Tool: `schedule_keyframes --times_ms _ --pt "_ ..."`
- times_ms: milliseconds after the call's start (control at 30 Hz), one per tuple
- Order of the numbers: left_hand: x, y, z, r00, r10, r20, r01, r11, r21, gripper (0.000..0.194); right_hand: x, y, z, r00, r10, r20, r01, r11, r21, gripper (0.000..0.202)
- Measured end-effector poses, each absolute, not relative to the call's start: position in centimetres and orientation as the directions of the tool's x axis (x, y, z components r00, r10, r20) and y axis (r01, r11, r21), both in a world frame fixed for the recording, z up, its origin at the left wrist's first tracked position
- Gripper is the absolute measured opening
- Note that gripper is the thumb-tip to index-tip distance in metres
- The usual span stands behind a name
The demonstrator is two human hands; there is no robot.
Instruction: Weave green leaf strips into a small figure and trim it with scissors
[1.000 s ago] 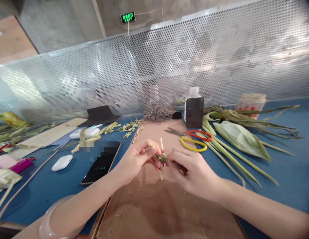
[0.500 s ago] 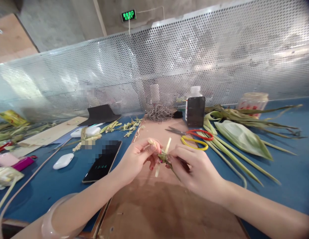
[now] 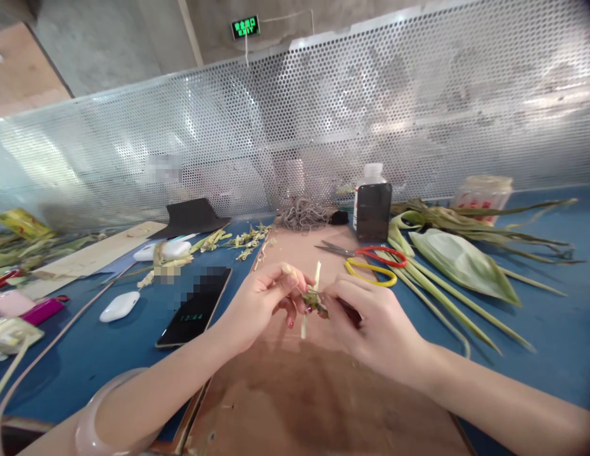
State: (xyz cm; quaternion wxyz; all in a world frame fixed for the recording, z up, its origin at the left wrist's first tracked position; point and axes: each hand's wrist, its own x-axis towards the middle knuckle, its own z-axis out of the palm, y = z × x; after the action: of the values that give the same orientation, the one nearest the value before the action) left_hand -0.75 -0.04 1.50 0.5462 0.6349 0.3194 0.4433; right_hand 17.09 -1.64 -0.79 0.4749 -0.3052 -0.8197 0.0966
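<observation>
A plant piece (image 3: 310, 300) is between the left hand (image 3: 270, 291) and right hand (image 3: 373, 311) above the board (image 3: 333, 405), with scissors (image 3: 352, 254) and a bottle (image 3: 373, 171) behind it. A phone (image 3: 194, 310) lies left of the board, a leaf (image 3: 466, 266) right.

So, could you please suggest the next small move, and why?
Perhaps the left hand should steady the small green piece while the right hand works at it, since pale strip ends jut out above and below it, between both hands.
</observation>
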Motion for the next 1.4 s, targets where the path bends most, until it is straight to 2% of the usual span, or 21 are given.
schedule_keyframes --times_ms 800,900,1067,1400 --pt "-1.1 0.2 1.4 0.464 0.861 0.207 -0.108 -0.176 0.978 0.023 17.2 -1.1 -1.3 -0.331 0.588 0.738 0.475 0.78 -0.407 0.022" --pt "-1.2 0.2 1.4 0.471 0.86 0.197 -0.037 -0.203 0.978 0.022 17.2 -1.0 -1.3 -0.324 0.589 0.74 0.483 0.776 -0.406 0.02" --pt "-1.4 0.4 1.5 0.473 0.864 0.17 0.181 -0.285 0.941 0.022 17.2 -0.7 -1.5 -0.344 0.62 0.705 0.503 0.756 -0.419 0.022" --pt "-1.5 0.3 1.4 0.468 0.861 0.197 0.336 -0.379 0.862 0.023 17.7 -0.1 -1.5 -0.396 0.643 0.655 0.535 0.742 -0.404 0.021"
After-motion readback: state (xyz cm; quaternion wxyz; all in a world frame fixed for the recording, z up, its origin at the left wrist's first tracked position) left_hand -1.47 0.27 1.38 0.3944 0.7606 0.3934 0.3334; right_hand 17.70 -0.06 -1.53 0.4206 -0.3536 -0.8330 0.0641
